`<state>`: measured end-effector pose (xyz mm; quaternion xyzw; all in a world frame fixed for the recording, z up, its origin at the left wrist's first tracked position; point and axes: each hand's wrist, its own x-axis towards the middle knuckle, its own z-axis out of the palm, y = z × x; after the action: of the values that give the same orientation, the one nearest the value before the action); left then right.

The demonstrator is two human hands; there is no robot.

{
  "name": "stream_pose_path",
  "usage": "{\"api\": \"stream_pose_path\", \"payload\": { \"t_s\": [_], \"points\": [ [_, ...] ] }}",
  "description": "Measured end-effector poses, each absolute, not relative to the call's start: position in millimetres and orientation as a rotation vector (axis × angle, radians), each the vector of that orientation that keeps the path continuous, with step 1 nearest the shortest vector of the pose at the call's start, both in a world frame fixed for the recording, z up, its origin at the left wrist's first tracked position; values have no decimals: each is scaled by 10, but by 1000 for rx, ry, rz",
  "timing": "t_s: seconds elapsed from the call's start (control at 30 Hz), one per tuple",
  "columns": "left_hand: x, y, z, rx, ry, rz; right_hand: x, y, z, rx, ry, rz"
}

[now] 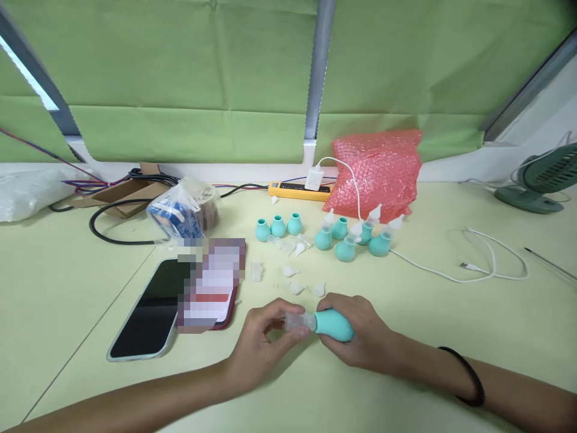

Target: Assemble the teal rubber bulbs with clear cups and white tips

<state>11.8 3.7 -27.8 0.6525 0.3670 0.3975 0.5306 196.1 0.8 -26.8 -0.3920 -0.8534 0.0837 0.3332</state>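
Note:
My right hand is wrapped around a teal rubber bulb lying sideways, its neck pointing left. Between the thumb and fingers of my left hand is a clear plastic connector, which meets the bulb's neck. Whether it is seated inside the neck I cannot tell. Just beyond my hands lie several white pointed tips, one of them a white tip near my right fingers. A loose clear connector sits to their left.
Three bare teal bulbs stand behind the loose parts. To their right are several more bulbs, most with clear connectors and white tips. Two phones lie at left. Behind are a yellow power strip, red bubble wrap and a white cable.

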Motion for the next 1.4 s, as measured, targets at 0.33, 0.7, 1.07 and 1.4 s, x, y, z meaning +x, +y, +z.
{"api": "stream_pose_path", "payload": {
  "t_s": [0.33, 0.7, 1.07, 1.4],
  "points": [
    [143, 38, -260, 1484, 771, 970, 1976, -34, -284, -1042, -2324, -35],
    [122, -7, -306, 1703, 779, 969, 1924, -61, -291, -1049, -2269, 220],
    [83, 11, -314, 2225, 557, 1095, 1903, -55, -212, -1196, -2036, 1185],
    [79, 20, -320, 2390, 460, 1052, 1930, -63, -190, -1349, -1797, 1578]
  ]
}}
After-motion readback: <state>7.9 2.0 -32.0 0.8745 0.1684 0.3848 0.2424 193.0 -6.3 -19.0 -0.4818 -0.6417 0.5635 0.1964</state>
